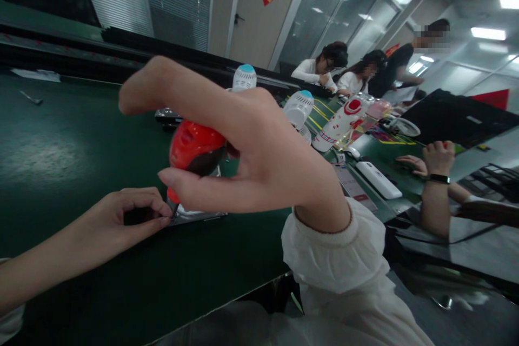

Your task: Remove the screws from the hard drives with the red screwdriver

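My right hand [251, 157] is wrapped round a red, rounded tool [193, 148] that stands upright with its tip pressed down on a small silvery flat part [198, 215] on the dark green table [81, 146]. The thumb and the index finger stick out. My left hand [130, 215] rests on the table at the left, fingers curled and pinched against the left edge of that flat part. Most of the tool's body is hidden behind my right hand.
Two white devices with teal tops [244, 77] [299, 107] stand behind my hand. A white and red bottle-shaped device [340, 124] and a white flat box [379, 179] lie further right. A co-worker's hands [436, 159] rest on the table; other people sit at the far end.
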Tool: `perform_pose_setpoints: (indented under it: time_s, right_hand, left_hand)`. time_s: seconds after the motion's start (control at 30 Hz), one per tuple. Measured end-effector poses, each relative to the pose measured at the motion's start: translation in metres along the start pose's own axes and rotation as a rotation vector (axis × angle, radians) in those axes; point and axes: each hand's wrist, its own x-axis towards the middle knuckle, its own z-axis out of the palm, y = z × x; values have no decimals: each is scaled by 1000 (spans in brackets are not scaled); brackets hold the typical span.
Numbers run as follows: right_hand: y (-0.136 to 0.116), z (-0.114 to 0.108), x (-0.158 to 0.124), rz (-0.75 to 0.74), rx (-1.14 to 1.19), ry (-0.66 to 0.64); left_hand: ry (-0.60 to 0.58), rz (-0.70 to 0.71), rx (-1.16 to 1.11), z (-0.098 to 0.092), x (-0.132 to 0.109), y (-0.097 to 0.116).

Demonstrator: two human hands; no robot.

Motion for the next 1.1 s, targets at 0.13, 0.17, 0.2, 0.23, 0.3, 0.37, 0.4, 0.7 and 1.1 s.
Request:
perform_pose_setpoints:
  time_s: [0.13, 0.17, 0.2, 0.23, 0.3, 0.37, 0.4, 0.7, 1.1]
  right_hand:
    - [3, 0, 0, -239, 214, 23]
    - [3, -1, -1, -244, 210, 65]
    - [4, -2, -1, -246, 193, 100]
    - [4, -3, -2, -247, 167, 124]
    - [5, -2, -5, -224, 106, 156]
    - [6, 2, -8, -185, 61, 210]
    - [7, 6, -10, -172, 45, 257]
    - [24, 36, -71, 17, -206, 655]
    - [20, 89, -161, 245, -470, 302]
  left_hand:
    - [-13, 7, -10, 0, 1, 4]
    - [-17, 7, -21, 0, 1, 6]
    - [-17, 9, -34, 0, 1, 8]
    - [-18, 9, -41, 0, 1, 9]
    - [-33, 3, -38, -1, 1, 12]
    - [-55, 0, -15, -2, 1, 12]
    - [-64, 0, -2, -2, 1, 11]
    - [-82, 2, -7, -7, 0, -4]
    - [-82, -7, -90, -13, 3, -5]
